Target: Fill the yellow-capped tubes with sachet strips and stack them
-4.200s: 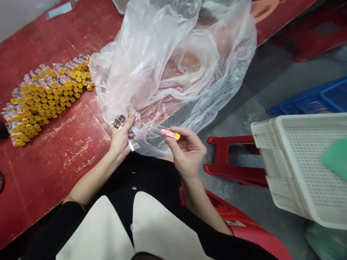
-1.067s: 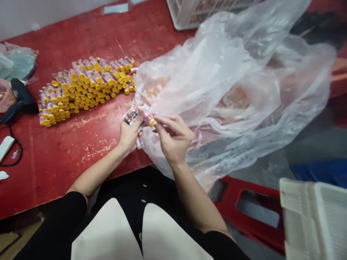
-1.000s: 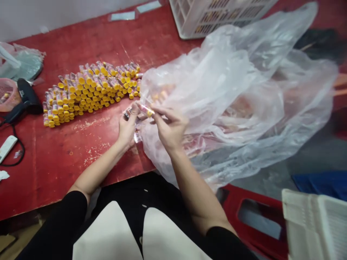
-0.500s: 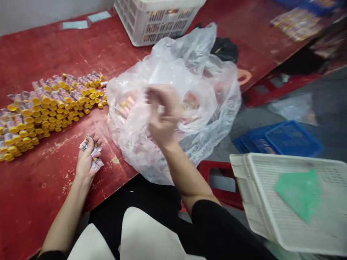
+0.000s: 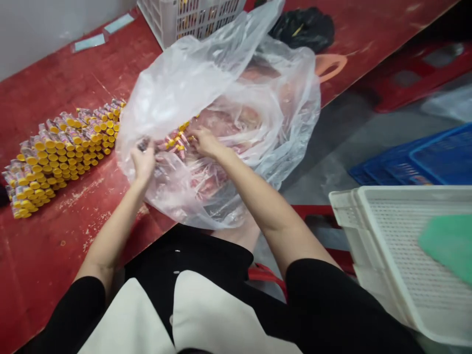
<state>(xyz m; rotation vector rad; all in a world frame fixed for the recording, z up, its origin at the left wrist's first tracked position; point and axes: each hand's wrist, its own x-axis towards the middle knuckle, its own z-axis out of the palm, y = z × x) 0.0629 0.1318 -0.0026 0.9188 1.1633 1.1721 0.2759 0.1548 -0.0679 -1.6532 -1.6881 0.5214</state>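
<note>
A large clear plastic bag (image 5: 295,147) lies open at the table's front edge, with small yellow-capped tubes (image 5: 179,139) inside. My left hand (image 5: 144,160) is at the bag's left side, its fingers closed on small printed wrappers that are partly hidden. Inside the bag's mouth, my right hand (image 5: 202,141) touches the tubes, fingers bent; whether it grips one is too small to tell. To the left, a long stack of yellow-capped tubes (image 5: 62,155) lies on the red table (image 5: 92,211), caps facing me.
A white crate (image 5: 165,24) stands behind the bag, beside a black bag (image 5: 306,29). An orange handle (image 5: 332,66) sticks out at the right. White trays (image 5: 372,246) with a green piece (image 5: 450,241) and blue baskets (image 5: 442,152) are at the right.
My left hand has moved up and right from the table to the bag with its wrappers. My right hand has lowered among the tubes. The bag's upper film has shifted left, and the view has turned.
</note>
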